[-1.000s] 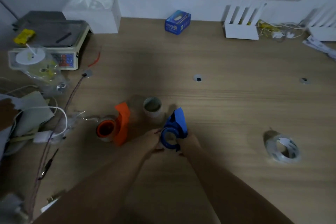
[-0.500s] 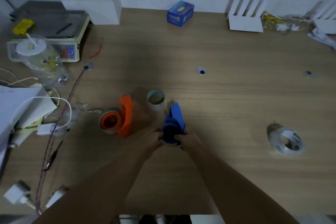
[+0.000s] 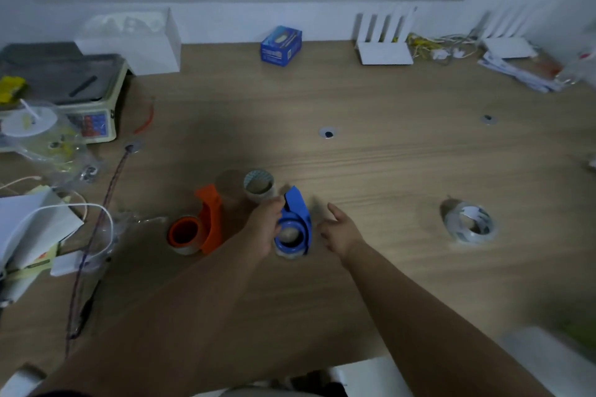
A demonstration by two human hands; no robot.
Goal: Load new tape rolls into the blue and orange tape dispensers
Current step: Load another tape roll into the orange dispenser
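Dim, bluish light; wide-angle bowing at edges; lower right corner blurred; soft shadows beside objects.

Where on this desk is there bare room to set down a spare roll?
Bare wood lies between the blue dispenser and the clear tape roll, and farther back between the blue box and the cardboard core. The left edge, around the scale and cables, is crowded.
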